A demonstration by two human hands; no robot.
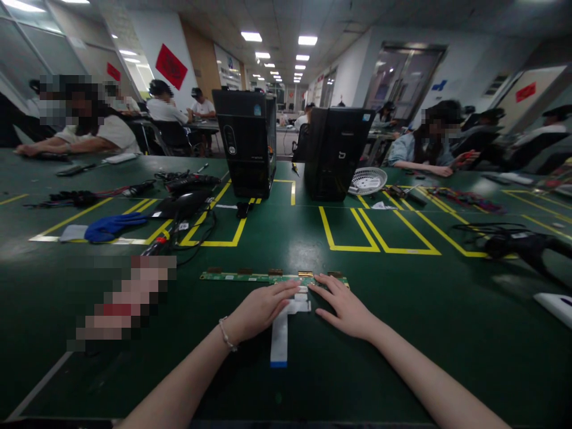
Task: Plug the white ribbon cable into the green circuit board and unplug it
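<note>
A long narrow green circuit board [241,276] lies on the dark green table [402,333] in front of me. A white flat ribbon cable [280,333] with a blue end runs from the board toward me. My left hand [261,310] rests flat on the table with its fingers stretched out, the fingertips touching the cable where it meets the board. My right hand [343,307] lies flat too, fingers spread, fingertips at the board's right end. Neither hand grips anything.
Two black computer towers [249,142] [336,152] stand at the table's middle, with a white fan grille [367,180] beside them. Blue gloves [114,226], black cables [179,205] and yellow floor-tape outlines [379,238] mark the surface. Other people sit working at the far sides.
</note>
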